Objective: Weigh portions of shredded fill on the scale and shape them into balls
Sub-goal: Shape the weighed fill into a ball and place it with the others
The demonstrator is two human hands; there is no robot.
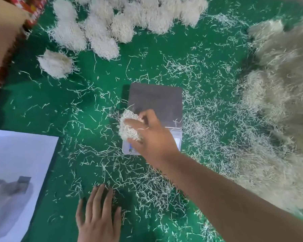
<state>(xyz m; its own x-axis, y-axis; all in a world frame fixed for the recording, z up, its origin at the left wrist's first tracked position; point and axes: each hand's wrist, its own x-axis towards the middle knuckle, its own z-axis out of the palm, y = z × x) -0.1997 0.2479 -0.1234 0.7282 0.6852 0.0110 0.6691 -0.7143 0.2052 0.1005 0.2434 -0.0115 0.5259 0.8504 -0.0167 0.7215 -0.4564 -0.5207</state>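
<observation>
The portion of shredded fill (129, 127) sits in the curled fingers of the right hand (151, 137), just above the near-left corner of the scale (156, 102). Place it centrally on the platter – no strands overhanging. The left hand (98, 219) lies spread flat on the green surface (42, 102) – finished balls (101, 30) beyond.

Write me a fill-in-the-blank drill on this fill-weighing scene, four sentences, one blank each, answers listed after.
1. The right hand grips a clump of shredded fill over the near-left corner of the ____.
2. The left hand rests flat on the ____ surface.
3. The finished balls lie at the ____ edge of the surface.
4. The big loose heap of fill lies to the person's ____.

Missing words: scale; green; far; right
</observation>
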